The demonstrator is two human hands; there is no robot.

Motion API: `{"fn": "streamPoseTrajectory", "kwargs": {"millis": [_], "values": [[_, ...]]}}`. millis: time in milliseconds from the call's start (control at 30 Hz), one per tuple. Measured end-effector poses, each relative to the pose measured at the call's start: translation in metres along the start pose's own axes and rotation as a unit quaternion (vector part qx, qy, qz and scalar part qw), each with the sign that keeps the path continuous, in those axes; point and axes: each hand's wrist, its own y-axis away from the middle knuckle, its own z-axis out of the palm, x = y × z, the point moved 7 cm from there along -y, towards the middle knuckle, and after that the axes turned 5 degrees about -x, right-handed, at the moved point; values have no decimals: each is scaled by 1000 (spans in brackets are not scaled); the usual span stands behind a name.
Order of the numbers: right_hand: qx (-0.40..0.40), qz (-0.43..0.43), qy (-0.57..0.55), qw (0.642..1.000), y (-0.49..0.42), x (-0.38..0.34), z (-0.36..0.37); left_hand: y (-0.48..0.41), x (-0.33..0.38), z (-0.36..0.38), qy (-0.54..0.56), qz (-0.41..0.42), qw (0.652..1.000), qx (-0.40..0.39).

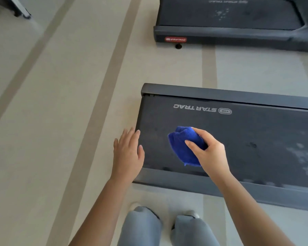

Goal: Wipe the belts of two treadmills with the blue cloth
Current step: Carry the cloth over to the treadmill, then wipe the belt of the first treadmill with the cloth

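Observation:
A bunched blue cloth [182,145] is over the rear left part of the near treadmill's dark belt [247,135]. My right hand [209,153] grips the cloth from the right, thumb on top. Fingers straight, my left hand [127,154] hovers flat at the belt's left end, over the deck edge and the floor. Whitish specks mark the near belt at the far right. The second treadmill's belt [229,13] lies at the top right with a patch of pale spots.
The near treadmill's grey side rail [238,191] runs in front of my knees [167,226]. Pale floor with beige stripes [60,103] spreads to the left. A dark machine foot [20,9] sits at the top left corner.

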Motion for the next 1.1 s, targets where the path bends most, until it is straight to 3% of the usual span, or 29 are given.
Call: {"fn": "streamPoseTrajectory", "kwargs": {"millis": [467,700,800,900,1000,1100], "values": [[24,30,-13,999,-130,264,93,-73,-133,301,-47,-42,992,-109],[-8,23,46,999,-198,361,154,-103,-211,434,-115,-91,976,-159],[-6,-26,82,996,-235,374,179,-117,-241,468,-127,-105,975,-152],[55,-132,161,976,-267,368,201,-132,-268,493,-122,-114,977,-130],[101,-281,274,914,-280,359,241,-136,-283,508,-112,-103,985,-78],[58,-348,353,866,-273,386,294,-140,-288,510,-99,-97,990,-33]]}}
